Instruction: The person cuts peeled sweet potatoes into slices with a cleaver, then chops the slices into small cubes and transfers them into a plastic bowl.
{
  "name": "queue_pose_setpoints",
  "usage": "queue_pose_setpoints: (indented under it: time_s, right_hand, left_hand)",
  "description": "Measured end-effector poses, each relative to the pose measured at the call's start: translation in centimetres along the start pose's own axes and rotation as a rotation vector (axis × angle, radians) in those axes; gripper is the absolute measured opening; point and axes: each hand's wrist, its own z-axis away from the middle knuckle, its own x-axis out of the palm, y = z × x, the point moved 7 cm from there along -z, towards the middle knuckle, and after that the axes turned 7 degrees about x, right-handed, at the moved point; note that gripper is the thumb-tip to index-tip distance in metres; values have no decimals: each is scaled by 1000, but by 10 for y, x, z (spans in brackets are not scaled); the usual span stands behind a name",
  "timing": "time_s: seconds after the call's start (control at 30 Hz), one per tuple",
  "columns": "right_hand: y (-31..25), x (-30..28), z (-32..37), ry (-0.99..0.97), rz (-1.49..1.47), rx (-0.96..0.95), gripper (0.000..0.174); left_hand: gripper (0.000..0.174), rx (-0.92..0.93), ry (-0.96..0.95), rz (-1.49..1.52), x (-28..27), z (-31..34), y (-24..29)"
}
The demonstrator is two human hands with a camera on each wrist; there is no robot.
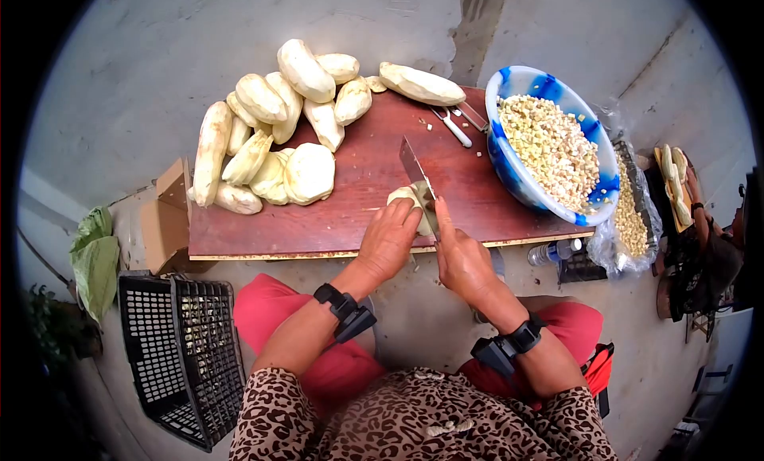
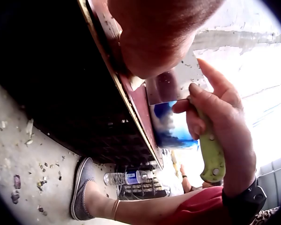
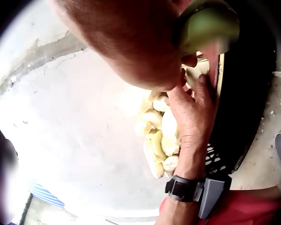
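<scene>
My left hand (image 1: 388, 240) grips a pale piece of peeled eggplant (image 1: 400, 194) near the front edge of the red-brown board (image 1: 358, 170). In the right wrist view its thumb and fingers lie around the eggplant piece (image 3: 196, 71). A broad-bladed kitchen knife (image 1: 414, 163) is held by my right hand (image 1: 468, 262), its blade standing right beside the piece and the left fingertips. The left wrist view shows its green handle (image 2: 210, 154) in the palm, with the index finger stretched along the blade. Part of the piece is hidden by the left hand.
Several whole peeled eggplants (image 1: 259, 99) are heaped at the board's back left; another (image 1: 422, 84) lies behind. A white-handled peeler (image 1: 454, 128) rests near the blue-and-white bowl (image 1: 497, 146) of diced cubes. A black crate (image 1: 147, 349) stands at the left, a plastic bottle (image 1: 549, 252) below right.
</scene>
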Motion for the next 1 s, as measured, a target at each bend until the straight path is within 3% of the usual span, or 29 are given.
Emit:
queue_pose_setpoints:
  time_s: [0.4, 0.67, 1.0]
  right_hand:
    - [-23, -23, 7, -101, 33, -6, 78]
    - [-17, 5, -9, -162, 81, 6, 82]
    - [-1, 19, -11, -64, 38, 15, 83]
  left_hand:
    - [44, -16, -1, 26, -1, 0, -3]
    - [37, -16, 21, 72, 0, 0, -4]
    - [37, 29, 118, 8, -4, 6, 3]
